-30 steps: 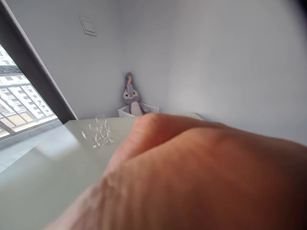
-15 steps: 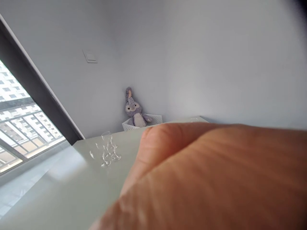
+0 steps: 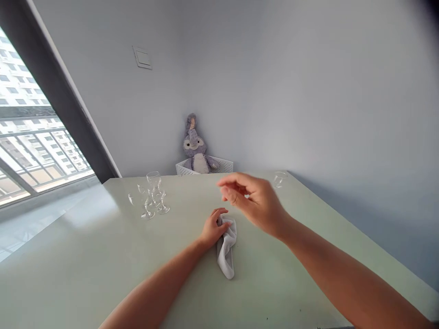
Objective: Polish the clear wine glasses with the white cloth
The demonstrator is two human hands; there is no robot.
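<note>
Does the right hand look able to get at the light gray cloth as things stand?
Likely yes: the right hand looks empty and is nearby; the left hand covers part of the cloth, but its near folds lie exposed.

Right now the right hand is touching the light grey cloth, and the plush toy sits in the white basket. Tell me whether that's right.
Wrong hand: the head view shows the left hand touching the light grey cloth, while the right hand is raised, apart from it. The plush toy does sit in the white basket.
</note>
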